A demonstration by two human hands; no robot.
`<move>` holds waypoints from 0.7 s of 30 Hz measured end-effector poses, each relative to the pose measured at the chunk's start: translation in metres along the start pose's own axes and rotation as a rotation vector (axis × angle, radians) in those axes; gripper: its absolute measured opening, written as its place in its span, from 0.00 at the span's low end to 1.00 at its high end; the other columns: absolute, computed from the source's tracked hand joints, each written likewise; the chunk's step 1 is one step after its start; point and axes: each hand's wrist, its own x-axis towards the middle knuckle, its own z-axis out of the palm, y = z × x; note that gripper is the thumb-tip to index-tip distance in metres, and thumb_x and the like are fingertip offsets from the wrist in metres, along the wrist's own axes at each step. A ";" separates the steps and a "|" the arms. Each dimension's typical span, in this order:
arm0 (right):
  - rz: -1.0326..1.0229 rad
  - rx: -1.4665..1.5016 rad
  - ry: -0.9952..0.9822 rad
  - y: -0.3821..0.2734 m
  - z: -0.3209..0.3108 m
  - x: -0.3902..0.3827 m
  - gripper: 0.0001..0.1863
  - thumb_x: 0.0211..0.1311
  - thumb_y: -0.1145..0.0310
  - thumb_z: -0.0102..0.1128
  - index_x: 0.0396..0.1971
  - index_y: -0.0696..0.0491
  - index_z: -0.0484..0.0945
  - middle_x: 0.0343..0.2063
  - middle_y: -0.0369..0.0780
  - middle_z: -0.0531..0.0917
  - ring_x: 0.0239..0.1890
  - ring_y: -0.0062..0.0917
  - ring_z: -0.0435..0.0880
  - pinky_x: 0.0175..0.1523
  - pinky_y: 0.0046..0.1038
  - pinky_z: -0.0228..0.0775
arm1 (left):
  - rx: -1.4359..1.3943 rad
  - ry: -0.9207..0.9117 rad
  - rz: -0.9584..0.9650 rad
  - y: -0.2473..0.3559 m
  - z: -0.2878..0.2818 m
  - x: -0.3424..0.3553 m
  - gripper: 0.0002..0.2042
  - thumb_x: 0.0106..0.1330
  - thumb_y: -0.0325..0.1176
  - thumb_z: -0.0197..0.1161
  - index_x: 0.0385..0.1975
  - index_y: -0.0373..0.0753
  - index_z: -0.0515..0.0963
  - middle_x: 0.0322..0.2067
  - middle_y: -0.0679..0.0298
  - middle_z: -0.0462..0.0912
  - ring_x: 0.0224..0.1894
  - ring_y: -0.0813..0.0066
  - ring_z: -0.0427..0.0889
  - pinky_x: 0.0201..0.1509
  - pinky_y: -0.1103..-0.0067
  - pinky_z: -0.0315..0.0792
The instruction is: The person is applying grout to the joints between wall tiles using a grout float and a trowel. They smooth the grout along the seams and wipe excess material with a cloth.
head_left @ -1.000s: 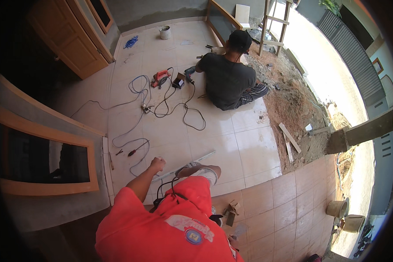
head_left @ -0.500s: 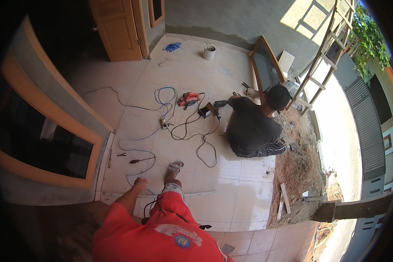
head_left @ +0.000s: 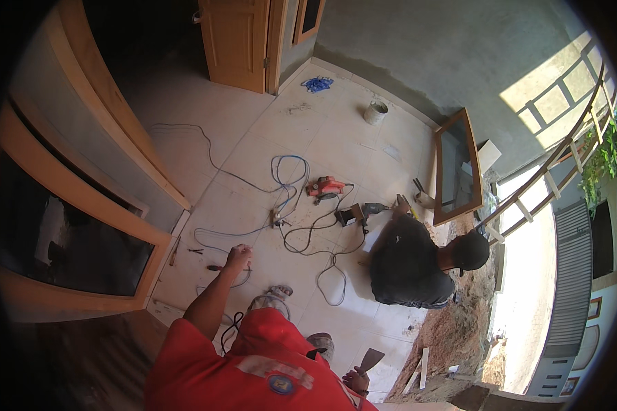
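My left hand (head_left: pixel 239 257) is held out in front of me with its fingers curled closed; whatever may be in it is too small to make out. Under that forearm a screwdriver (head_left: pixel 214 268) with a dark red handle lies on the tiles, partly covered. At the lower edge, my right hand (head_left: pixel 356 380) grips a putty knife (head_left: pixel 372 358), its flat flared blade pointing up and away. Blue cable (head_left: pixel 219 233) loops over the floor near my left hand. Beyond it sit a red power planer (head_left: pixel 324 185), a drill (head_left: pixel 375 209) and an open dark box (head_left: pixel 349 215).
A person (head_left: pixel 408 264) in dark clothes squats to the right, beside a framed glass window (head_left: pixel 459 168) leaning at the wall. A bucket (head_left: pixel 376 112) and blue bundle (head_left: pixel 317 84) lie farther back. Rubble (head_left: pixel 452 322) and a wooden ladder (head_left: pixel 552 185) border the right side.
My left hand has moved up and forward. My right hand with the putty knife has come into view at the bottom. The view has shifted, and the squatting person's arm reaches farther forward.
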 end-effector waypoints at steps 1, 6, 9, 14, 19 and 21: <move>-0.037 -0.043 -0.009 -0.023 0.008 0.000 0.22 0.54 0.79 0.55 0.52 0.62 0.69 0.25 0.44 0.78 0.22 0.33 0.82 0.22 0.29 0.74 | -0.013 0.001 0.007 0.007 0.000 0.005 0.14 0.64 0.36 0.55 0.42 0.32 0.76 0.32 0.61 0.80 0.28 0.72 0.80 0.31 0.78 0.78; -0.041 -0.109 -0.054 -0.061 0.004 0.041 0.22 0.55 0.79 0.57 0.52 0.61 0.70 0.27 0.45 0.79 0.22 0.34 0.83 0.21 0.29 0.74 | 0.053 0.126 -0.236 -0.061 -0.013 -0.004 0.13 0.67 0.37 0.54 0.43 0.33 0.76 0.33 0.60 0.80 0.29 0.70 0.82 0.31 0.77 0.79; 0.040 -0.125 -0.029 -0.075 0.008 0.043 0.22 0.55 0.78 0.57 0.52 0.61 0.70 0.26 0.45 0.79 0.23 0.36 0.83 0.22 0.31 0.74 | 0.057 0.226 -0.442 -0.126 -0.036 -0.034 0.12 0.63 0.33 0.55 0.43 0.34 0.78 0.35 0.56 0.82 0.35 0.65 0.84 0.29 0.73 0.82; 0.161 -0.175 -0.115 -0.082 -0.012 0.107 0.15 0.56 0.74 0.58 0.44 0.57 0.72 0.22 0.39 0.75 0.24 0.30 0.77 0.28 0.31 0.69 | -0.069 0.411 -0.660 -0.157 -0.035 -0.109 0.13 0.65 0.34 0.56 0.43 0.33 0.77 0.35 0.56 0.81 0.34 0.65 0.82 0.27 0.72 0.80; 0.189 -0.250 -0.134 -0.116 -0.024 0.181 0.09 0.59 0.75 0.54 0.41 0.55 0.71 0.19 0.39 0.72 0.18 0.28 0.72 0.20 0.29 0.64 | -0.269 0.479 -0.523 -0.107 -0.007 -0.140 0.13 0.65 0.35 0.56 0.44 0.33 0.75 0.33 0.58 0.79 0.33 0.69 0.80 0.24 0.75 0.77; 0.178 -0.230 -0.124 -0.135 -0.031 0.228 0.07 0.61 0.75 0.52 0.39 0.54 0.70 0.18 0.39 0.71 0.15 0.27 0.70 0.16 0.29 0.61 | -0.296 0.463 -0.449 -0.083 0.006 -0.131 0.13 0.64 0.35 0.57 0.43 0.33 0.76 0.33 0.59 0.79 0.33 0.71 0.80 0.25 0.76 0.77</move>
